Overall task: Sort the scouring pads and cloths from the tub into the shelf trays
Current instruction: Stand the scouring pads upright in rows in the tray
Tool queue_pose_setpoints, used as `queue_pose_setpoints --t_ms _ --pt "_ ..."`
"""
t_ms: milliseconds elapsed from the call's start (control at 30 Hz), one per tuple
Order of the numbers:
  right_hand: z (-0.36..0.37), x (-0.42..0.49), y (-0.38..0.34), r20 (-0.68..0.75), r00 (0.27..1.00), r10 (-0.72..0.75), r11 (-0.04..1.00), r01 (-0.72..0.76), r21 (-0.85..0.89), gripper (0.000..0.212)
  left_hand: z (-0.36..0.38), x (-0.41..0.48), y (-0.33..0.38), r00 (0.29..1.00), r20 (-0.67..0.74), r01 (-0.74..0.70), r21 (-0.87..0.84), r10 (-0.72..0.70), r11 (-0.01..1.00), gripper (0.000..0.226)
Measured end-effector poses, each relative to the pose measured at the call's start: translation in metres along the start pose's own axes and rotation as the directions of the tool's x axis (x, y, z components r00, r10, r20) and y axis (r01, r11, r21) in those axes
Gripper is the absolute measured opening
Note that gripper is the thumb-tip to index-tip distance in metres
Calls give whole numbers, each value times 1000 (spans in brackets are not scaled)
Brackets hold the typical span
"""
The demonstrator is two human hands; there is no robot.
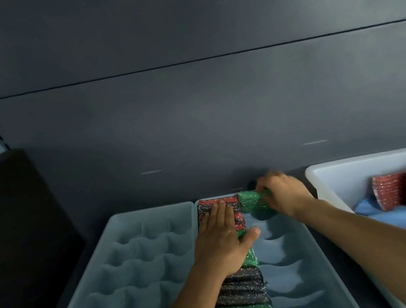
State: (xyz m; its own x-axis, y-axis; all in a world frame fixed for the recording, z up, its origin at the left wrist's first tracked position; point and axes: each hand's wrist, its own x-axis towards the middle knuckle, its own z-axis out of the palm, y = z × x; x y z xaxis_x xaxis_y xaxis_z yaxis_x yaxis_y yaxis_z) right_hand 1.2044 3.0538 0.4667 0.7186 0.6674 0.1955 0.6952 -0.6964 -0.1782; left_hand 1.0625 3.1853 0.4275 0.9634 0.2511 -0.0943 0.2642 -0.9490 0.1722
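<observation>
Head view, looking down onto a shelf.

- Left hand (222,240): lying flat, fingers straight and together, thumb spread to the right. The palm is pressing on the row of pads (243,302) and holding nothing.
- The row of pads is standing on edge along the left column of the right tray (323,254), running from the near end to the far end. Colours are green, dark glittery and red.
- Right hand (284,194): fingers are curling round a green pad (251,200) and gripping it from the right side. The hand is blurred, so I cannot tell the finger detail.
- The green pad is sitting at the far end of the right tray, just beside the top of the row, in the next column over.
- Left tray (134,268): lying just beside the right tray, its scalloped slots showing.
- White tub (343,176): standing to the right, holding red pads (387,190) and dark ones upright over blue cloths (388,216).
- A grey back panel (191,116) is rising behind the trays.
</observation>
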Motion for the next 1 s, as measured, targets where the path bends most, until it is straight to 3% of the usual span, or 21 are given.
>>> queue_pose_setpoints --t_ms 233,367,467,567,633,700,833,1000 --pt "20 -4 -5 10 999 36 979 -33 -200 33 0 -5 2 1000 1 -7 5 7 1000 93" --pt "6 -14 -8 155 983 95 996 -93 -15 56 -3 -5 6 999 -23 -39 -1 39 999 86" --pt "-10 -36 -5 136 985 104 989 -117 87 73 -11 1 9 998 -37 -46 -104 42 993 83" --pt "-26 -65 8 20 997 72 988 -75 137 60 -28 5 18 998 -61 -12 -507 -22 862 74" --pt "-38 -85 22 -86 992 89 980 -72 186 47 -41 5 38 991 -134 -89 -661 -1 745 63" --pt "-52 -101 42 -145 976 161 968 -127 218 39 -51 6 69 973 -212 -215 -686 91 695 47" --pt "-76 -121 104 -159 928 336 930 -300 211 29 -56 25 148 933 -232 -356 -713 275 605 32" --pt "-87 -135 188 -114 876 469 883 -466 51 30 -34 84 235 922 -140 -360 -657 362 662 39"
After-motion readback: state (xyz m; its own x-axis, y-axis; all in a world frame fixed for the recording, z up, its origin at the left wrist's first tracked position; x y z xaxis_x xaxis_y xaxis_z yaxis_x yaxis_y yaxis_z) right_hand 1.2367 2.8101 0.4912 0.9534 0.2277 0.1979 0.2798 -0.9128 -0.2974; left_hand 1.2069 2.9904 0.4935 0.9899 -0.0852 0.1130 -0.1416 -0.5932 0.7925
